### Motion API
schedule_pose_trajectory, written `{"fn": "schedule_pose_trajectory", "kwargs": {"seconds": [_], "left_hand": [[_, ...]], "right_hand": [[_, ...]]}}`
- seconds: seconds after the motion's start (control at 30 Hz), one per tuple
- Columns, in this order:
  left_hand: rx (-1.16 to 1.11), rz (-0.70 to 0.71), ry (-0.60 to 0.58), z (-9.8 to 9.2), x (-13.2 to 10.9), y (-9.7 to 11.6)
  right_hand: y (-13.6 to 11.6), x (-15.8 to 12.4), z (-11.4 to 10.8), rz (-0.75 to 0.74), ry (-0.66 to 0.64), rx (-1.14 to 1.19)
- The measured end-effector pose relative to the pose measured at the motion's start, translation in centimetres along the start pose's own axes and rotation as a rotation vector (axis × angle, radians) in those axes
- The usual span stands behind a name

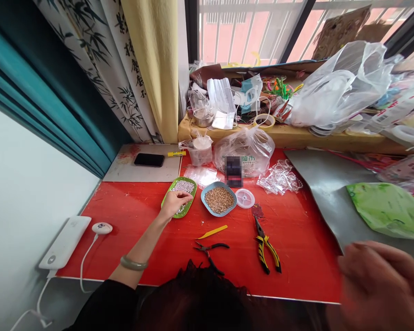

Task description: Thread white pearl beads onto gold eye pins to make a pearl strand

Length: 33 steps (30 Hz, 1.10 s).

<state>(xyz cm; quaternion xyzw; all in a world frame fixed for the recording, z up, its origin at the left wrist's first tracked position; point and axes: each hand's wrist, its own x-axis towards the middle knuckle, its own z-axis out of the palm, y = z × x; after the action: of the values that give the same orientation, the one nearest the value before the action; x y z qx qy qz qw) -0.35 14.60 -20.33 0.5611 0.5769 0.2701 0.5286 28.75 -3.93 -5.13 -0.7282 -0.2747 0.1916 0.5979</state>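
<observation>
My left hand (175, 203) is over a green tray (164, 198) of pale, silvery beads (183, 186). Its thumb and fingers are pressed together in a pinch, and anything between them is too small to make out. To the right of the tray sits a blue-grey dish (204, 203) full of gold beads (220, 200). At the lower right, large and blurred, my right hand (382, 280) is raised with its fingers curled closed; what they hold, if anything, is hidden. A clear spool (244, 198) lies beside the dish.
Yellow tweezers (213, 231), small black pliers (210, 248) and yellow-and-black long-nose pliers (264, 248) lie on the red table (238, 257). Behind are plastic bags (244, 149), clear packets (280, 177) and a phone (149, 160). A white power bank (65, 241) is at left.
</observation>
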Motion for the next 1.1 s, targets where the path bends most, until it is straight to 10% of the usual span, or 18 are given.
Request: {"fn": "schedule_pose_trajectory", "kwargs": {"seconds": [0.2,0.6,1.1], "left_hand": [[0.130,0.111,-0.063,1.9,1.2,1.8],[0.523,0.196,-0.267,9.6,5.4,3.7],[0.689,0.233,-0.324,10.3,7.2,3.1]], "right_hand": [[0.8,-2.5,4.6,0.014,-0.230,-0.098],[3.8,-2.1,4.0,0.117,-0.432,-0.053],[4.3,-1.1,5.2,0.232,-0.441,0.009]]}}
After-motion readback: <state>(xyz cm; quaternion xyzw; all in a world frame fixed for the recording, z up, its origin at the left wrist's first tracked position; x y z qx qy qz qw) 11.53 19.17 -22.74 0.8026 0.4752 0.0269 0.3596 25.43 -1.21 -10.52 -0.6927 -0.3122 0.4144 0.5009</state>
